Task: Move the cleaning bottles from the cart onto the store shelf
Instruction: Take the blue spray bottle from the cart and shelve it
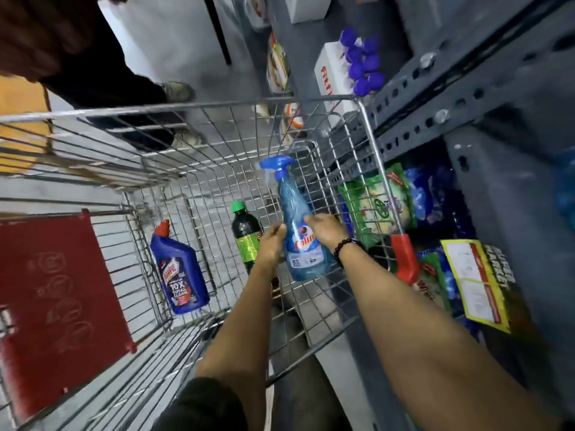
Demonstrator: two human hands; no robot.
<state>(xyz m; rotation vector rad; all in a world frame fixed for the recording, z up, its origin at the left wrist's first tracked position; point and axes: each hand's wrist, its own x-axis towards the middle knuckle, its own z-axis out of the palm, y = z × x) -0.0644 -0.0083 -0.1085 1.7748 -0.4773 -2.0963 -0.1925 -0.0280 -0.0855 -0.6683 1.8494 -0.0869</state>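
Observation:
I look down into a wire shopping cart (217, 104). A light blue spray bottle (298, 219) with a blue trigger head is held above the cart's floor. My left hand (271, 244) grips its left side and my right hand (325, 228) grips its right side at the label. On the cart floor lie a dark blue toilet-cleaner bottle (179, 270) with a red cap and a dark bottle (245, 231) with a green cap and green label, partly hidden by my left hand. The grey metal store shelf (485, 98) stands just right of the cart.
Green and blue packets (382, 200) and a yellow-edged pack (479, 281) fill the lower shelf. Purple-capped bottles (362, 62) and a white box (326, 73) stand further along. The cart's red child-seat flap (56, 300) is at left. Another person's legs and shoes (177, 91) stand beyond the cart.

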